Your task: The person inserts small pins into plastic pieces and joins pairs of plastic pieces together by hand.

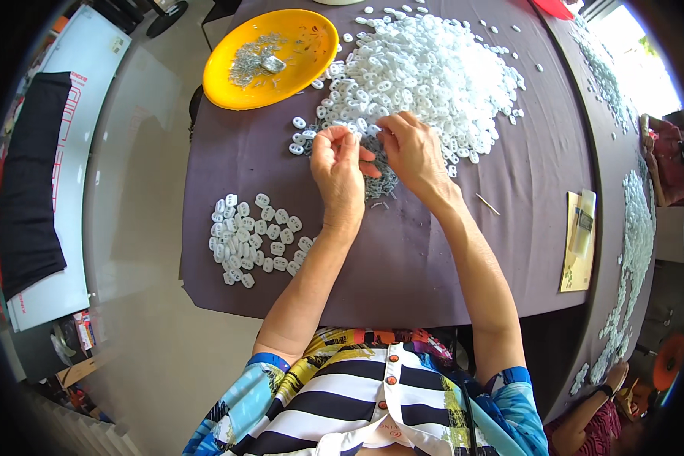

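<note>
My left hand (339, 171) is closed in a pinch above the table, and a bit of white at its fingertips looks like one of the small oval plastic pieces. Close by on the right, my right hand (414, 152) also pinches its fingers together; what they hold, if anything, is too small to make out. Under and between both hands lies a heap of small grey metal pins (385, 182), partly covered by them. Beyond spreads a large pile of white oval plastic pieces with two holes (433, 68). Left of my left forearm sits a smaller group of similar white pieces (239, 235).
A yellow plate (304, 83) with silvery metal bits stands at the far left of the dark-clothed table (403, 266). To the right are a thin stick (487, 204) and a tan card (576, 270) with a clear packet. Another person's hand (618, 376) shows at lower right.
</note>
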Demonstrator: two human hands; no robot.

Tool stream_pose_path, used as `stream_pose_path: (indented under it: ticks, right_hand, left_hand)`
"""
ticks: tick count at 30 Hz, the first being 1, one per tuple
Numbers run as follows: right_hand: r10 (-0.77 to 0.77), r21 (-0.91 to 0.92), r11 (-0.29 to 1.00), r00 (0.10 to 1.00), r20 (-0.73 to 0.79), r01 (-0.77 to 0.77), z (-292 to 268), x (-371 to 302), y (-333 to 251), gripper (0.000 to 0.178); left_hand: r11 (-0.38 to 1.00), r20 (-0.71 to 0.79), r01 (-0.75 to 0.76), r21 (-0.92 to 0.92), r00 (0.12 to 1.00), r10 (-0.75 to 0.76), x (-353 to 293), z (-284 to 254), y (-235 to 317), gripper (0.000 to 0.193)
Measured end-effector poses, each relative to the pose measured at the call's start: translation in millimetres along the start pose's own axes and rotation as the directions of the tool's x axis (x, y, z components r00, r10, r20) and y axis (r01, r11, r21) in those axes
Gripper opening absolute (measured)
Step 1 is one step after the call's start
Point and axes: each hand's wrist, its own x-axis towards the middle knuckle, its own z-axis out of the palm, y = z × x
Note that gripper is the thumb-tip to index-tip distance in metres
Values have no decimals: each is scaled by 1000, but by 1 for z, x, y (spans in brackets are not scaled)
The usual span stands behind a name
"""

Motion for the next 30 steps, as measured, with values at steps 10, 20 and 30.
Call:
stream_pose_path:
  ticks: [10, 20, 30]
  right_hand:
    - [43, -174, 985, 987, 155, -15, 9, 15, -4, 15]
    - [443, 777, 457, 868, 223, -433, -19, -23, 9, 8]
    - [433, 895, 216, 860, 270, -389, -30, -44, 18, 24]
  left_hand:
    - [999, 22, 24, 25, 999, -24, 2, 0, 1, 8]
    - [998, 125, 63, -20, 990, -60, -8, 7, -8, 11]
    - [985, 246, 141, 96, 956, -161, -16, 13, -14, 10]
